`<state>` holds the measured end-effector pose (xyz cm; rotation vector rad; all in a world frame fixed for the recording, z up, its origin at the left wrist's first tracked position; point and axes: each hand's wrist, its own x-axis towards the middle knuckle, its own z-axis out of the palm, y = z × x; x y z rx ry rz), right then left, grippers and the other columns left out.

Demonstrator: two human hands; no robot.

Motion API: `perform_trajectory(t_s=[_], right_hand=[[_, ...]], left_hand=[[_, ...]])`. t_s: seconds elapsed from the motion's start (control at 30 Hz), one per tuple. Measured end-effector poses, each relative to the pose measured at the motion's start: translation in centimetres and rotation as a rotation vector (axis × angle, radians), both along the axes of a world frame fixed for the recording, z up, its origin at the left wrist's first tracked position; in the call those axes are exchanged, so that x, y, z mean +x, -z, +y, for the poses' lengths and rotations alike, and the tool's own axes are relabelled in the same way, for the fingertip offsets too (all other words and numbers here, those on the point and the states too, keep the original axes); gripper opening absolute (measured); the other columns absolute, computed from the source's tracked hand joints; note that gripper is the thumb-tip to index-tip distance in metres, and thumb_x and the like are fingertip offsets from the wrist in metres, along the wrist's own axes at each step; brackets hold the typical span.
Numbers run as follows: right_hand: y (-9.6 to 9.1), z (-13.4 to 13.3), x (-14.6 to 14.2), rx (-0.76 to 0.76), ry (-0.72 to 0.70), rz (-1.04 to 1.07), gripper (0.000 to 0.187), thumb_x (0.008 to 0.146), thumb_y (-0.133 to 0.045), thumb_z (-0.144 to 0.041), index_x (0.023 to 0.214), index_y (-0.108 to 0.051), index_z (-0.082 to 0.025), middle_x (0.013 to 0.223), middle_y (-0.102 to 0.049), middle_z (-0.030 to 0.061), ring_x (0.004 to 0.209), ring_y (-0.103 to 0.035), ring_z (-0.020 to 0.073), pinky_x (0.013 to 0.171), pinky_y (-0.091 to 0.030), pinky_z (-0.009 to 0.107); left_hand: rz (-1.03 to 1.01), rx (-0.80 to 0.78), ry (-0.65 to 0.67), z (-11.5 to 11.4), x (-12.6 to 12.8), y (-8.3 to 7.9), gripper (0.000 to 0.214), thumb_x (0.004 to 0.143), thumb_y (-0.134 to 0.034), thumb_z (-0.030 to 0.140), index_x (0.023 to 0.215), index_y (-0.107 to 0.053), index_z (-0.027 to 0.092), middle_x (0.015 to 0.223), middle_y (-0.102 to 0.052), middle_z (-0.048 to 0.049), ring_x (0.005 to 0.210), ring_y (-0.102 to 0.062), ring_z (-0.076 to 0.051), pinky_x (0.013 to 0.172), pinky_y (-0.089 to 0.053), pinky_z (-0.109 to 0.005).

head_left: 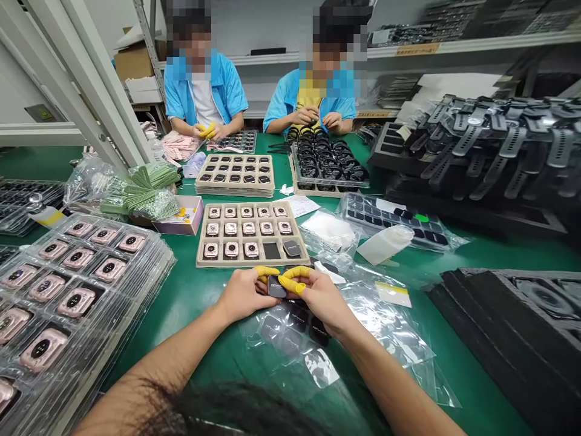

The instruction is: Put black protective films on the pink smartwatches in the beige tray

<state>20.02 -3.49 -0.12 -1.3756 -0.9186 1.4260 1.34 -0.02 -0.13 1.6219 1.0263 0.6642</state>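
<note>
Between my two hands is a smartwatch face (276, 286), dark and square with pale lettering. My left hand (244, 293) pinches its left side, and my right hand (320, 297) has its fingers closed on the right side. Yellow finger cots cover some fingertips of both hands. Just beyond them lies a beige tray (202, 248) of pink watch bodies, mostly back side up; one front-row pocket shows its dark bottom, and a dark watch face (292, 248) sits in the corner pocket. Under my hands are clear film sheets with dark square screen films (299, 318).
Stacked clear trays (149, 266) of pink watches stand at left, black foam trays (476, 339) at right. Green straps (145, 188), a small box (184, 215) and a plastic bottle (385, 244) lie about. Two co-workers in blue (227, 79) sit opposite, behind more trays (236, 191).
</note>
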Motion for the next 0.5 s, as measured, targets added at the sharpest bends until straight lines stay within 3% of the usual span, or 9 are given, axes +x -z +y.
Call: perform_trajectory(t_s=[0.5], right_hand=[[0.00, 0.09, -0.17, -0.018, 0.025, 0.020, 0.051, 0.048, -0.097, -0.052, 0.081, -0.073, -0.021, 0.078, -0.073, 0.0015, 0.074, -0.067, 0.0182, 0.073, -0.058, 0.034]], left_hand=[[-0.013, 0.020, -0.009, 0.01, -0.03, 0.37, 0.053, 0.064, -0.084, 0.019, 0.116, -0.075, 0.017, 0.081, -0.079, -0.0022, 0.073, -0.075, -0.019, 0.071, -0.060, -0.027]])
